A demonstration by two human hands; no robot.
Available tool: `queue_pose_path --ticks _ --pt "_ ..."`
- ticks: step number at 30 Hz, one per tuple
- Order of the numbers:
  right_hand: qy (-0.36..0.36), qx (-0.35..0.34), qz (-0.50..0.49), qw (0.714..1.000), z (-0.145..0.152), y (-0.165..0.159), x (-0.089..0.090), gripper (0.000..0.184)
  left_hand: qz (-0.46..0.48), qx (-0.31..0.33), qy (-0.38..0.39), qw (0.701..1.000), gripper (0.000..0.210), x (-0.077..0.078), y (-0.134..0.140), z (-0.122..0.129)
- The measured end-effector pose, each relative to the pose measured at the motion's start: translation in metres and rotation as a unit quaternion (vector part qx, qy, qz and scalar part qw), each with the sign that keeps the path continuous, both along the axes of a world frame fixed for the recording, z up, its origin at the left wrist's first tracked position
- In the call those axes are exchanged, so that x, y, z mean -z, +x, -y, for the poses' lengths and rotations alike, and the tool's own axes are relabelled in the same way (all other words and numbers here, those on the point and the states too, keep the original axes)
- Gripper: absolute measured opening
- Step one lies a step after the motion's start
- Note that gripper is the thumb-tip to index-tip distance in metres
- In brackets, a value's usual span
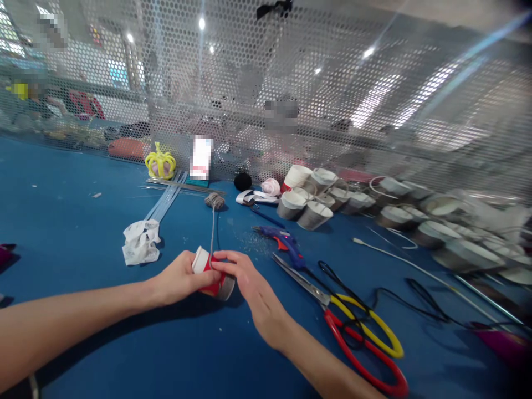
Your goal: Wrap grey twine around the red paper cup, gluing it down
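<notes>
A red and white paper cup [201,260] lies tilted between my hands, with grey yarn wound round its lower end. My left hand [178,281] is closed round the cup's near left side, the thumb across it. Over its upper right side reaches my right hand [251,282], fingers fairly straight and fingertips pressed on the cup beside the yarn strand; its thumb is hidden. The grey yarn [213,230] runs from the cup up to a small grey yarn ball [215,200] on the blue table.
A blue glue gun [286,244] and big scissors [328,302] with red and yellow handles lie right, among black cord. Grey-wrapped cups [315,215] stand beyond. Crumpled white paper [141,242], glue sticks [166,197] and a yellow crown-shaped piece [160,164] are left. Perforated metal mesh [233,83] backs the table.
</notes>
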State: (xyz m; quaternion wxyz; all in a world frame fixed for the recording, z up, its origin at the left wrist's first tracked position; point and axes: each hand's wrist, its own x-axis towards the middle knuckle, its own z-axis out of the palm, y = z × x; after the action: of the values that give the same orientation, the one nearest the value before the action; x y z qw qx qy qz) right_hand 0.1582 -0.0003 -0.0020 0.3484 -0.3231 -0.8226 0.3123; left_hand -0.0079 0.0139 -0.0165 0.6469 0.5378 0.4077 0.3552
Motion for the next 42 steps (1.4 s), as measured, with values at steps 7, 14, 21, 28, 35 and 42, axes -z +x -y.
queue_pose_path --ticks 7,14,21,28,35,42 --pt "-0.015 0.26 0.024 0.965 -0.042 0.047 -0.031 0.038 -0.016 -0.033 0.014 0.999 0.02 0.001 -0.001 -0.001" --pt "-0.059 0.414 0.284 0.863 -0.08 0.104 -0.023 0.021 -0.036 -0.062 0.029 0.997 0.025 0.007 -0.003 -0.006" --pt "-0.087 0.408 0.253 0.873 -0.089 0.098 -0.003 0.011 -0.047 -0.058 0.037 0.996 0.025 0.004 -0.002 -0.006" --pt "-0.122 0.364 0.101 0.918 -0.068 0.082 -0.032 0.019 -0.082 -0.052 0.063 0.993 0.027 0.003 -0.002 -0.008" --pt "-0.247 0.157 -0.011 0.956 -0.023 0.05 -0.039 0.02 -0.102 -0.047 0.084 0.99 0.025 0.002 -0.007 -0.008" --pt "-0.246 0.139 0.076 0.956 -0.01 0.042 -0.035 0.022 -0.132 -0.033 0.104 0.985 0.03 0.006 -0.011 -0.014"
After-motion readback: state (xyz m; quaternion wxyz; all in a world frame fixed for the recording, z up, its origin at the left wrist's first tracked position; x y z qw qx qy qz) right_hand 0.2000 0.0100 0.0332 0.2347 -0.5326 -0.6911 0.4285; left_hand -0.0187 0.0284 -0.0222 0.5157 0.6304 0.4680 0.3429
